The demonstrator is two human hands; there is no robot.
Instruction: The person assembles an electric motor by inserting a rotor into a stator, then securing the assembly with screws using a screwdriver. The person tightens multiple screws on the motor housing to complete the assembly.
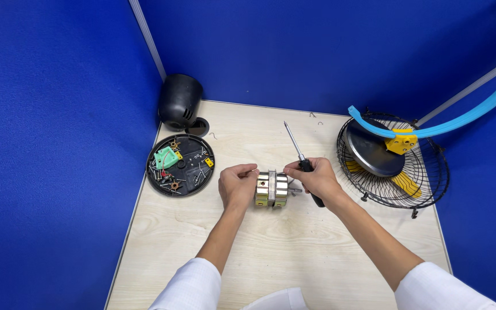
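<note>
White sleeves (193, 281) frame the view nearest you. Your left hand (237, 186) is curled around one end of the fan motor (272, 189), which sits mid-worktop (271, 252) between both hands. Your right hand (316, 179) is closed on the black-handled screwdriver (301, 155) while its fingertips also touch the motor's other end; the shaft points up and away. With that split grip, the tool could slip or the motor could roll. To the left, the black tray (180, 165) of loose screws could scatter if bumped. The fan guard (394, 163) lies to the right.
</note>
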